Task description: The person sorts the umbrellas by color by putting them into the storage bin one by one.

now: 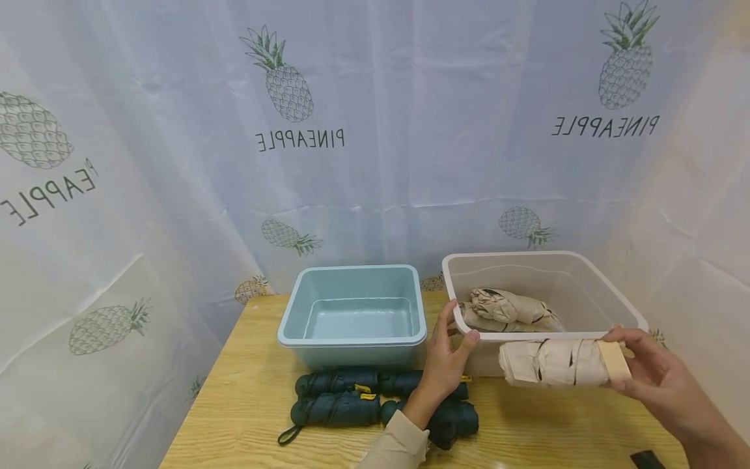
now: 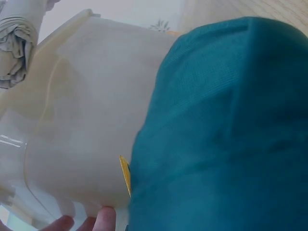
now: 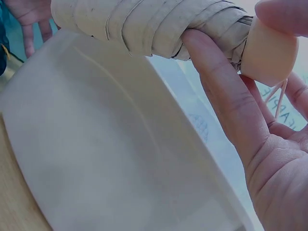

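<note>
My right hand [image 1: 650, 374] holds a rolled beige folding umbrella [image 1: 556, 362] by its pale handle end [image 3: 269, 53], thumb on one side and fingers on the other. The umbrella lies level in front of the near wall of a whitish plastic bin [image 1: 545, 337], just under the rim. Inside that bin rest more beige folded umbrellas [image 1: 506, 306], partly overlapping at the left. My left hand [image 1: 445, 355] touches the bin's near left corner, fingers along the side and thumb at the front. Below its wrist lie several dark teal folded umbrellas [image 1: 336, 409].
A light blue bin [image 1: 351, 342] stands left of the whitish one on the wooden table [image 1: 234, 404]. A small black item [image 1: 647, 459] shows at the lower right edge. Pineapple-print cloth [image 1: 381, 163] hangs behind and at both sides.
</note>
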{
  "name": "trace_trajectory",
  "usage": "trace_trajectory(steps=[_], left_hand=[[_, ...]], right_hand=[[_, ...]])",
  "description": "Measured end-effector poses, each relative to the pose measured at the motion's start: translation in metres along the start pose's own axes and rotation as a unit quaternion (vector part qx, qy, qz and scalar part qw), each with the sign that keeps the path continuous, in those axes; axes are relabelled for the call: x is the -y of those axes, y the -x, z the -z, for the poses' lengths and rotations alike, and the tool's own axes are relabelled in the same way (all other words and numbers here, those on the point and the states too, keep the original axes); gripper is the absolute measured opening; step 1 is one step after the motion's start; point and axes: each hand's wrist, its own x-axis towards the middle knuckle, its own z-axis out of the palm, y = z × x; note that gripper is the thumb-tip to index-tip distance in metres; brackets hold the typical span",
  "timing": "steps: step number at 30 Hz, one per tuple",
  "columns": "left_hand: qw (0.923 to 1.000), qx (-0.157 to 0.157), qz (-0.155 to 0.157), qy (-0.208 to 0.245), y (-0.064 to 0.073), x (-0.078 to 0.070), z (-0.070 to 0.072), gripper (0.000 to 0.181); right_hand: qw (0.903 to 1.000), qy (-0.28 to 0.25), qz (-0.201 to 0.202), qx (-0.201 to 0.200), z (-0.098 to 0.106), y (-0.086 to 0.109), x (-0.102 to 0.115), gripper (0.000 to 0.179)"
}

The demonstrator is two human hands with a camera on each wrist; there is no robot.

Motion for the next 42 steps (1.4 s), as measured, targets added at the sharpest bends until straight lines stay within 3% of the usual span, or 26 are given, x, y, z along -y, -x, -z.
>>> trace_trajectory(steps=[6,14,19,26,32,42], left_hand=[[1.0000,0.000,0.001,-0.001,0.000,-0.001,0.000,0.067],[1.0000,0.002,0.005,0.001,0.000,-0.002,0.000,0.066],[0.9999,0.005,0.010,0.002,0.001,-0.002,0.001,0.066],[0.9999,0.007,0.011,0.003,0.000,-0.001,0.000,0.066],[0.9998,0.007,0.017,0.002,0.000,0.000,0.000,0.066],[0.9998,0.004,0.021,0.002,0.001,-0.001,-0.001,0.066]], right_hand=[[0.9985,0.044,-0.021,-0.025,-0.002,-0.005,0.012,0.065],[0.9997,-0.010,0.022,-0.006,0.003,-0.017,0.014,0.065],[0.9990,0.032,-0.011,-0.031,0.001,-0.021,0.022,0.065],[0.9998,-0.001,0.001,-0.020,0.006,-0.030,0.023,0.066],[0.9988,0.017,-0.024,-0.038,0.006,-0.037,0.027,0.066],[0.9993,-0.022,-0.008,-0.030,0.016,-0.050,0.024,0.066]])
